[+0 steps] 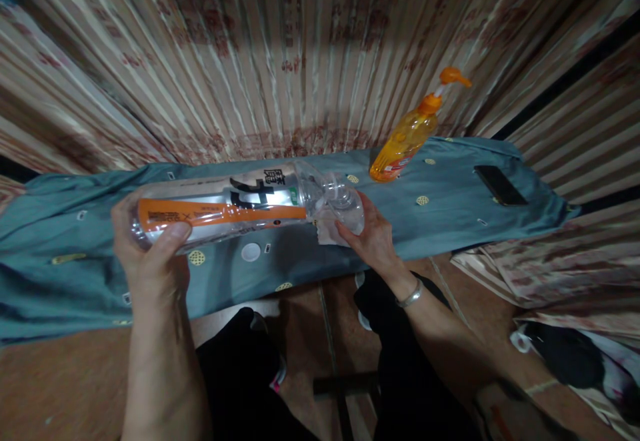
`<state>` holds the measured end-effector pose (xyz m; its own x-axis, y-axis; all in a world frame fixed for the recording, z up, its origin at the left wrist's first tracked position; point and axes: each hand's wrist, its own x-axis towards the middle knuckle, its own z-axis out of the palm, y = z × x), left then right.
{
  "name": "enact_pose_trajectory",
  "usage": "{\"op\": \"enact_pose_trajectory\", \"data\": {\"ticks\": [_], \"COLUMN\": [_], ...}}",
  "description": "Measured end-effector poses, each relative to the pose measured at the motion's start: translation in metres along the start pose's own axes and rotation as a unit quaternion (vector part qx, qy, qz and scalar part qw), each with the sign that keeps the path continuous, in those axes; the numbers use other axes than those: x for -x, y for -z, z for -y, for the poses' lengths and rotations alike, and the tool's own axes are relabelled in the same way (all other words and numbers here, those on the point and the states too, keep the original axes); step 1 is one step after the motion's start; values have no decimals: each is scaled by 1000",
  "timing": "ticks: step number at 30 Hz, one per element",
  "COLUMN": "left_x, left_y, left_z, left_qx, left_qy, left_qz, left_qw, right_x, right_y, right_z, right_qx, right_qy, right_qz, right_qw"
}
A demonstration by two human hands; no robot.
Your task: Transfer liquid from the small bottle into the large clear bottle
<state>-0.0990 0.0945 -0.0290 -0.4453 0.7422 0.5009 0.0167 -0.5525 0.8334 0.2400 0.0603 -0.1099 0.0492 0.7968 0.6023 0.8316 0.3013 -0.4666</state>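
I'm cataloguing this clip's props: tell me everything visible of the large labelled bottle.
The bottle is clear, apparently plastic, its silvery label bearing an orange band, black characters and a small green patch. It is held on its side over the teal cloth, base in the left hand. Its neck points right, toward a clear cup-like piece in the right hand; whether they touch is unclear. Contents can't be made out.

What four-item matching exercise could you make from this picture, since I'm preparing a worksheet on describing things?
1. Large bottle
2. Pump bottle
3. Phone
4. Bracelet

A. dark, lying flat on the cloth
B. silver-coloured, being worn
C. held nearly level in the left hand
D. orange-topped, standing on the cloth

Pairs: 1-C, 2-D, 3-A, 4-B
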Motion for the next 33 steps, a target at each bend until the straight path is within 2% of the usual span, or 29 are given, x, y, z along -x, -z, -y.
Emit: {"op": "enact_pose_trajectory", "data": {"ticks": [8,18,23,33], "left_x": [0,1,0,-1], "left_y": [3,2,2,1], "left_z": [4,2,2,2], "left_qx": [-73,-43,-60,0], "left_qy": [-28,-14,-27,-17], "left_qz": [17,11,18,7], "left_qw": [997,999,998,1000], "right_x": [0,0,-1,-1], "right_y": [1,0,0,1], "right_z": [0,0,1,2], "right_qx": [-7,-4,1,-7], "right_qy": [-7,10,4,4], "right_qz": [9,-8,-7,-7], "right_qw": [1000,1000,1000,1000]}}
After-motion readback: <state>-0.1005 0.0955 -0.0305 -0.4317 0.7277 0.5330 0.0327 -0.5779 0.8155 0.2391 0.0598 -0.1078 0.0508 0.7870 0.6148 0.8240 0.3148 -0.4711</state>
